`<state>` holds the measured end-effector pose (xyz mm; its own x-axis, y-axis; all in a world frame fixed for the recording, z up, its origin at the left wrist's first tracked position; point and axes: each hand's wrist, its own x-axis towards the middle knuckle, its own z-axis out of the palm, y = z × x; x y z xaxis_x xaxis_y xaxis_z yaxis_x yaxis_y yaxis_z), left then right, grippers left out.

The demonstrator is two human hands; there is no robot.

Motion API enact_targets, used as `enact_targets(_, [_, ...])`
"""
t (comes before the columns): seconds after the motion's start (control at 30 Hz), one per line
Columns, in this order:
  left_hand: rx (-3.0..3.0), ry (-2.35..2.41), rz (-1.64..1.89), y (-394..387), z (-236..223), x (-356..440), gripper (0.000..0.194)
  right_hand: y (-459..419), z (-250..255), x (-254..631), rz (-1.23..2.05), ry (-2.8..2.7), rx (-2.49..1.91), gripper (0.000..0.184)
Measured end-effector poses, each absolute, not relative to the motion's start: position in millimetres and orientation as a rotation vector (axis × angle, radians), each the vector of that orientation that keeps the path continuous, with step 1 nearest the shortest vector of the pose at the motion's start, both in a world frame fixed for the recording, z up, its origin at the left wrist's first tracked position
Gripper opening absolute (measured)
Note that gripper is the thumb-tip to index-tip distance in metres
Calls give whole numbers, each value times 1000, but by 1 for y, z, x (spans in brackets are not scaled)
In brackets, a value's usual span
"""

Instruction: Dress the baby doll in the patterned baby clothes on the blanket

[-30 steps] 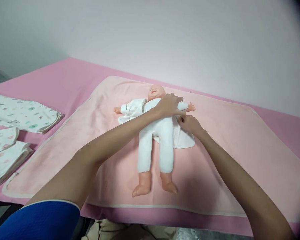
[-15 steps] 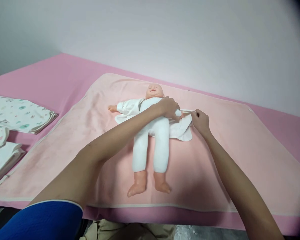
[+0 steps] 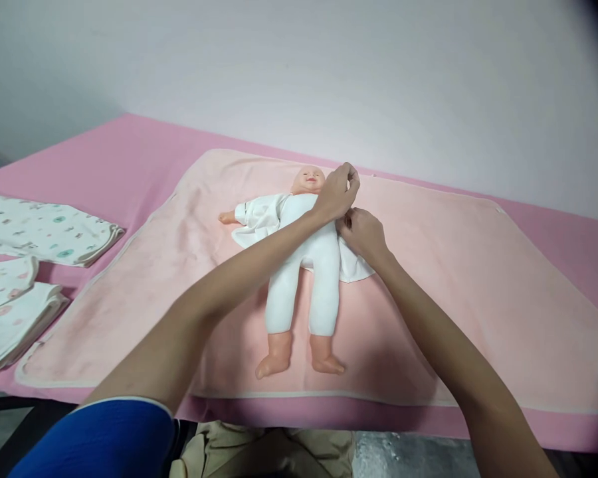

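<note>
A baby doll point(image 3: 323, 282) lies on its back, its head toward the wall and its bare feet toward me. A white baby shirt point(image 3: 264, 214) lies open beneath its white body, with one sleeve around the doll's arm on the left. My left hand point(image 3: 337, 191) reaches across the doll's chest to its shoulder beside the head. Its fingers are curled to the thumb, and whatever they pinch is too small to make out. Just below, my right hand point(image 3: 363, 234) is closed at the shirt's other side. Both hands hide the doll's arm there.
A pale pink blanket point(image 3: 458, 299) with a white edge spreads under the doll on a pink-covered table point(image 3: 144, 149). At the left lie folded patterned baby clothes point(image 3: 50, 229) and another folded pink-and-white stack point(image 3: 20, 318). A wall point(image 3: 299, 73) stands behind.
My left hand has moved up from the doll's arm to beside its head. My right hand has come left, close to the body; the stretched sleeve edge between the hands no longer shows.
</note>
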<state>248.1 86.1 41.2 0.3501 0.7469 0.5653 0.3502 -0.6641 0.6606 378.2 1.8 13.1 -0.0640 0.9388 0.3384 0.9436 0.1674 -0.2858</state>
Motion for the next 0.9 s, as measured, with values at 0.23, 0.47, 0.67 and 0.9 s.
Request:
enact_targets(0.23, [2378,1455,1060,13,8,54,25,-100,-20,429,134,-1828,-1901,28])
enact_targets(0.47, [2272,1849,353,18,-12,8,29,-93,-14,421,460,-1903,-2232,34])
enact_targets(0.67, [2448,1402,879,1,31,74,15,-71,56,350,349,-1880,-1542,18])
enact_targets(0.9, [2646,1014,1067,-32,-5,51,34,-108,8,348,169,-2114,-1289,17])
